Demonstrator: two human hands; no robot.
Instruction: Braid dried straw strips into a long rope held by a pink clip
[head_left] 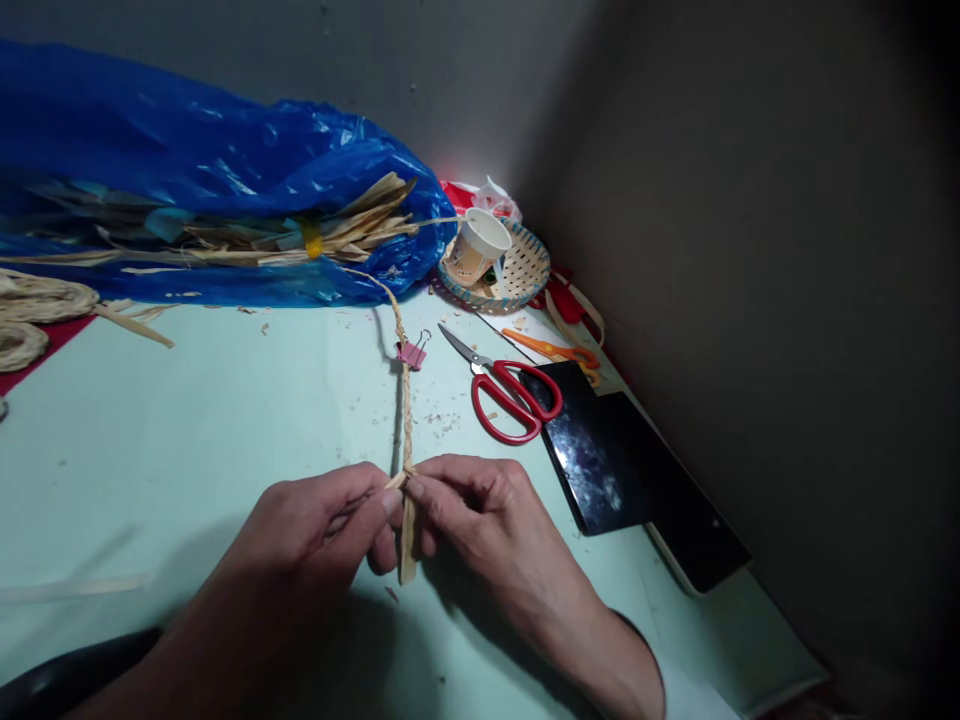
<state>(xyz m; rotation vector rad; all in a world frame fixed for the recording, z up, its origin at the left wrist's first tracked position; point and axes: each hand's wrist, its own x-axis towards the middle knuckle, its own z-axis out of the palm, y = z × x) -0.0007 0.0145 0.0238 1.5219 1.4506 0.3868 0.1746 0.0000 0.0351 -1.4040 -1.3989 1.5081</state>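
A thin braided straw cord runs up the table from between my hands, with a pink binder clip on its upper part. My left hand pinches a pale straw strand just left of the cord's lower end. On the other side, my right hand has its thumb and forefinger closed on the cord where the strands meet. One flat, wider strand hangs down between the two hands. The fingertips of both hands are nearly touching.
A blue plastic bag holds dried straw along the back. Near the corner, a paper cup sits in a woven basket. Red-handled scissors, orange scissors and dark tablets lie right of the cord. Coiled straw lies far left.
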